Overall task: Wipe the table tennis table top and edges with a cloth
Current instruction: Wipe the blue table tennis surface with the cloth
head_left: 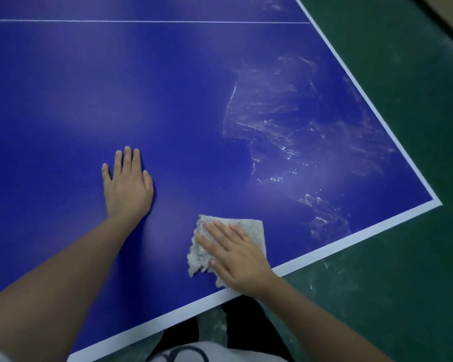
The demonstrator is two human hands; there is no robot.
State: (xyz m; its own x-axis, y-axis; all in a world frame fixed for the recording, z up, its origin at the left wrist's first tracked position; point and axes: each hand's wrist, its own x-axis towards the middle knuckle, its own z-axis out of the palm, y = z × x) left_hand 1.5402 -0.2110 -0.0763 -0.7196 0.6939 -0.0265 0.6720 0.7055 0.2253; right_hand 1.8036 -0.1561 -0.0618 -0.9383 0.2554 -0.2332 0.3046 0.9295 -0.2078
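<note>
The blue table tennis table top (63, 87) fills most of the view and runs off the left and top edges, so only its near right corner shows. A white border line (364, 231) follows the near and right edges and meets at that corner. A thin white line (141, 21) crosses the top far from the hands.

Green floor (403, 283), scuffed with pale marks, lies to the right of and below the table. A broad patch of shiny wet streaks (285, 121) covers the right part of the top, between the hands and the corner.

The left hand (127, 186) lies flat on the bare blue surface, palm down, fingers straight and close together, holding nothing. The right hand (239, 257) lies palm down with fingers spread, pressing a grey fluffy cloth (254, 227) onto the top just inside the near border line. The hand hides much of the cloth, whose frayed left edge and squarer far edge stick out.

Dark trousers (246, 330) show below the near edge. The white shirt (194, 351) at the bottom carries a dark printed mark, cut off and unreadable. A dark object (450, 19) at the top right corner is too cropped to identify.
</note>
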